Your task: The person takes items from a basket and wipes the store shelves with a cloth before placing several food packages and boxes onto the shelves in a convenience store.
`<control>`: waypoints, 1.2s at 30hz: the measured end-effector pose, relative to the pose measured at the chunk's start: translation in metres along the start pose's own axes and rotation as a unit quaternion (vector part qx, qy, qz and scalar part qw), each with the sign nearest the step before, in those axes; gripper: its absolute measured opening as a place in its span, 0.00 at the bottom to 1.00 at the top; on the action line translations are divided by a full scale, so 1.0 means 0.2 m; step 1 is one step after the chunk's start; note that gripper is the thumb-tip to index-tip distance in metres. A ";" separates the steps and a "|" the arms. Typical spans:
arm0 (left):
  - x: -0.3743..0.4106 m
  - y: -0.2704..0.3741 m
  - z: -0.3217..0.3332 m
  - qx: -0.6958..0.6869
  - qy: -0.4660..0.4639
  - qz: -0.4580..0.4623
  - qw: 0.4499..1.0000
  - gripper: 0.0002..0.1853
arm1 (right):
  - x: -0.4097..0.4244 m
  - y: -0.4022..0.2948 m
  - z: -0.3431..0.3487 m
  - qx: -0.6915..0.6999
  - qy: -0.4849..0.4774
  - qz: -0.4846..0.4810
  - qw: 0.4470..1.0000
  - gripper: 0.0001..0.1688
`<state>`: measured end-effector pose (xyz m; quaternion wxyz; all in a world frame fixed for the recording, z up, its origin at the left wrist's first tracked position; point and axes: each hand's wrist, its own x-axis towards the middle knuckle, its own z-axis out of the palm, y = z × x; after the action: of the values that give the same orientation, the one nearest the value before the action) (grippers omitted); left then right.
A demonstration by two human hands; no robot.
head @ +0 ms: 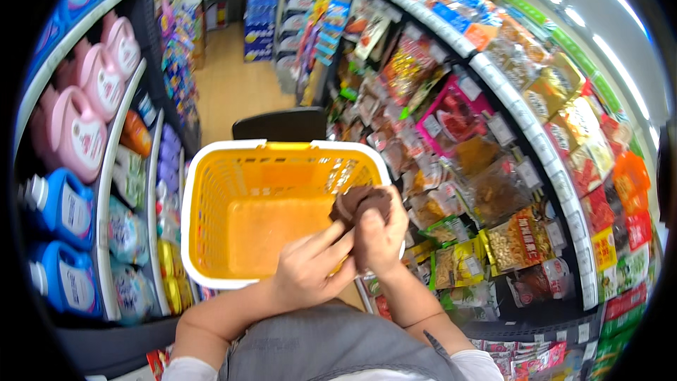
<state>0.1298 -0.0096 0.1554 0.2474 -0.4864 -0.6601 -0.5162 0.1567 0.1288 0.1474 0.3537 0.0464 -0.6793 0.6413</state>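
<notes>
My right hand [383, 238] grips a bunched dark brown cloth [346, 206], its thumb pressed on the fabric. From the left, my left hand [317, 264] holds the cloth's near edge between its fingers and thumb. How the cloth is folded cannot be made out. Both hands are over the near right corner of a yellow plastic basket [280, 222] with a white rim, partly covering it. The slotted walls and flat floor of the basket are visible. A grey apron [338, 344] covers the front of my body below the hands.
On the left, shelves carry pink detergent jugs [79, 132] and blue bottles [66, 209]. Bagged snacks [518, 243] hang and lie along the right shelves. Behind the basket is a black flat panel [280, 123]. The tan aisle floor [227, 79] leads to stacked bottled-water packs [260, 0].
</notes>
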 end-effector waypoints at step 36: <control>0.07 -0.42 -0.12 0.133 -0.006 -0.207 0.969 0.11 | 0.32 0.27 -0.05 -0.292 -0.150 -0.129 0.936 0.11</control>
<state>0.0439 -0.0252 0.1384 0.1939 -0.3048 -0.8105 -0.4612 0.0863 0.1720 0.1359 0.3255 0.1241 -0.8701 0.3488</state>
